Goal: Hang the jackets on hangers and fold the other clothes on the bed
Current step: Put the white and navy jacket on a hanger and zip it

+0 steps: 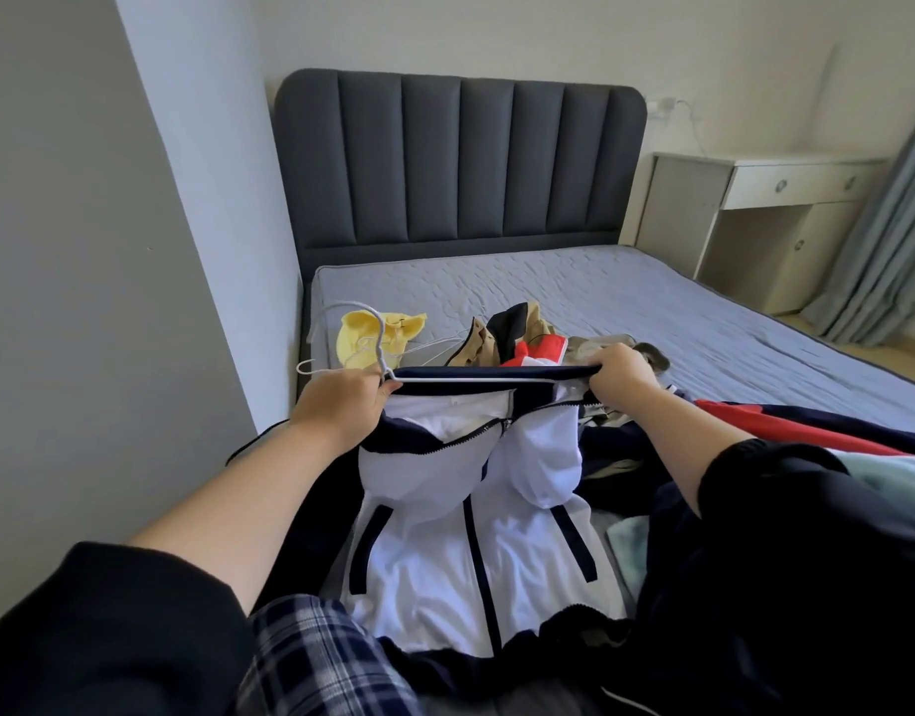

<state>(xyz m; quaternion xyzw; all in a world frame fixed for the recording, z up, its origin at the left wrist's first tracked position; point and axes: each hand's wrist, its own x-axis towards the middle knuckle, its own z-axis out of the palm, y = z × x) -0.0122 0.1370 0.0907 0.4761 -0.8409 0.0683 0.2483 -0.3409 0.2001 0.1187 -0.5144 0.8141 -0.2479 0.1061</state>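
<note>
The navy zip jacket with white lining lay open across the person's lap and the grey-blue quilted mattress, collar pulled taut. The left hand pinched one collar end and a thin white wire hanger. The right hand gripped the other end. The slick lining might slide off the wire, or the hook might snag the crumpled yellow garment.

a white and navy zip jacket hung front-open over the grey-blue quilted mattress, collar stretched taut. a thin white wire hanger rose at one collar end, perhaps partly inside it. a crumpled yellow garment lay behind.
</note>
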